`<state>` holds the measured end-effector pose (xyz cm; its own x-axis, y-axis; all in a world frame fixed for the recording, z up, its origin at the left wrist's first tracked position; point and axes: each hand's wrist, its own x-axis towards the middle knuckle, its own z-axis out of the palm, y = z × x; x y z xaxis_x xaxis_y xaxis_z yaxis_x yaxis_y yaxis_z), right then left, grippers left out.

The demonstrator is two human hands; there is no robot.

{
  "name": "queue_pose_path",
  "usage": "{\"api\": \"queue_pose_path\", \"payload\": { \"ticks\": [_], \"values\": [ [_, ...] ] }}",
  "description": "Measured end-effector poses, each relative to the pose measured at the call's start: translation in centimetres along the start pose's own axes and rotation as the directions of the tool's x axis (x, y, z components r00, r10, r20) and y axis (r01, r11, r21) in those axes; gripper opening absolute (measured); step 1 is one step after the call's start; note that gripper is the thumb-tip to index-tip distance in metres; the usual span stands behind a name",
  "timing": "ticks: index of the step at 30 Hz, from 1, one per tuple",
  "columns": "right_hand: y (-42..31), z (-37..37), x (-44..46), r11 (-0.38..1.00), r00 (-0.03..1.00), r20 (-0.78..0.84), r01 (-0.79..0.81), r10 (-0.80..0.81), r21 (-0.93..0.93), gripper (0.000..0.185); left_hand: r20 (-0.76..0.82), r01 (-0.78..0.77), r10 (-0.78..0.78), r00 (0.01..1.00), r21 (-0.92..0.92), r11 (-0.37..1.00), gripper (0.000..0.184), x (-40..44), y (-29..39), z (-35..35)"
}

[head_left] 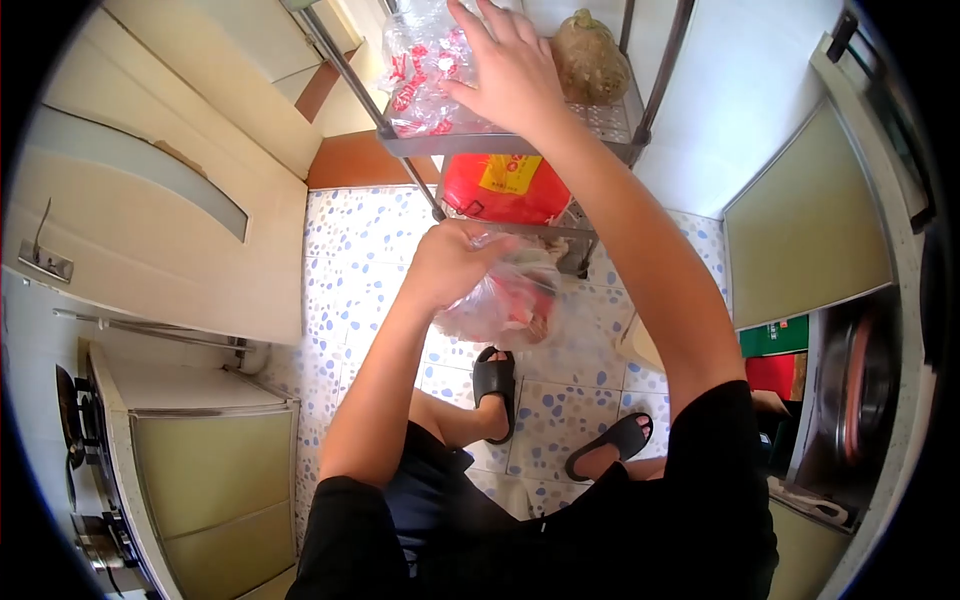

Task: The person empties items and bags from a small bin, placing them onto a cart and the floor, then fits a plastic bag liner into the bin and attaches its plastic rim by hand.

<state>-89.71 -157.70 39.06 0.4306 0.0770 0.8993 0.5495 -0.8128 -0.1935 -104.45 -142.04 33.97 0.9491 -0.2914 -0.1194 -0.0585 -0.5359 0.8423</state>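
Observation:
My left hand is closed on a clear plastic bag with reddish contents that I cannot make out. It hangs over the floor in front of a rack. My right hand reaches over the rack's top shelf, its fingers spread. Just left of it, crumpled clear plastic bags with red print lie on that shelf; whether the fingers touch them I cannot tell. A brown, rough root vegetable sits right of my right hand. Below, a red bag with a yellow label rests on a lower shelf.
A cream door with a handle is on the left, above a counter cabinet. At right, a cabinet door stands beside an open compartment holding a dark pan. My sandalled feet are on the spotted tile floor.

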Motion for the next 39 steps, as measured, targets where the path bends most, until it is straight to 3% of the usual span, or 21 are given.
{"api": "queue_pose_path", "payload": {
  "ticks": [3,6,9,11,12,14,17,20,23,25,27,30,33,34,37,39],
  "values": [
    [0.4,2.7,1.2,0.979,0.965,0.189,-0.158,0.181,-0.13,0.053,-0.062,-0.097,0.097,0.993,-0.005,0.995,0.018,0.3,-0.7,0.7],
    [1.3,1.8,0.1,0.989,0.993,0.047,-0.1,0.105,-0.104,0.044,-0.122,-0.141,0.151,0.981,0.088,0.986,0.016,0.0,0.1,0.8],
    [0.6,-3.1,-1.2,0.938,0.954,-0.238,-0.096,0.182,0.334,0.034,-0.203,-0.259,0.286,0.936,0.152,0.954,0.015,-0.3,0.5,0.7],
    [-0.7,-8.9,-3.3,0.89,0.953,-0.122,-0.207,0.277,0.407,0.03,-0.272,-0.418,0.448,0.852,0.164,0.894,0.012,0.2,-0.4,1.4],
    [-1.6,-11.3,-4.8,0.665,0.902,0.019,-0.332,0.432,0.669,0.033,-0.265,-0.412,0.433,0.862,0.133,0.902,0.012,0.3,0.0,1.4],
    [-1.1,-15.1,-8.4,0.358,0.822,0.245,-0.465,0.514,0.81,0.04,-0.231,-0.388,0.393,0.89,0.068,0.919,0.02,-0.3,0.8,1.7],
    [1.6,-18.4,-15.2,0.369,0.805,0.346,-0.544,0.481,0.753,0.052,-0.132,-0.198,0.193,0.972,-0.029,0.98,0.02,-0.3,1.1,2.1],
    [1.3,-20.3,-19.4,0.358,0.767,0.44,-0.619,0.467,0.699,0.067,-0.11,-0.297,0.292,0.95,-0.035,0.954,0.023,0.1,0.5,3.3],
    [-0.8,-22.0,-20.5,0.384,0.766,0.512,-0.64,0.388,0.666,0.078,0.03,-0.286,0.29,0.957,-0.083,0.955,0.031,0.2,0.3,5.2],
    [-0.6,-22.5,-21.6,0.207,0.666,0.644,-0.738,0.376,0.642,0.077,0.096,-0.315,0.325,0.941,-0.107,0.943,0.034,0.1,0.8,6.4],
    [1.4,-22.9,-23.8,-0.186,0.426,0.837,-0.843,0.345,0.505,0.071,0.142,-0.291,0.3,0.943,-0.081,0.953,0.036,-0.2,1.2,7.5],
    [2.4,-23.2,-24.6,-0.178,0.354,0.784,-0.849,0.509,0.498,0.058,0.188,-0.275,0.285,0.94,-0.074,0.958,0.037,-0.2,1.6,9.0],
    [4.8,-23.5,-26.2,0.077,0.453,0.607,-0.837,0.652,0.542,0.055,0.235,-0.169,0.216,0.948,-0.203,0.964,0.029,-0.2,2.3,10.0],
    [5.5,-23.7,-26.6,-0.003,0.436,0.613,-0.813,0.659,0.582,0.058,0.256,-0.113,0.183,0.949,-0.265,0.958,0.027,-0.2,2.7,10.3],
    [6.0,-24.8,-26.0,-0.194,0.437,0.641,-0.711,0.63,0.676,0.066,0.187,-0.377,0.367,0.911,0.017,0.926,0.026,0.1,3.4,11.1],
    [5.0,-25.5,-24.9,-0.271,0.51,0.666,-0.645,0.544,0.715,0.073,0.182,-0.375,0.37,0.911,-0.009,0.927,0.036,0.2,3.2,12.1]
  ]
}}
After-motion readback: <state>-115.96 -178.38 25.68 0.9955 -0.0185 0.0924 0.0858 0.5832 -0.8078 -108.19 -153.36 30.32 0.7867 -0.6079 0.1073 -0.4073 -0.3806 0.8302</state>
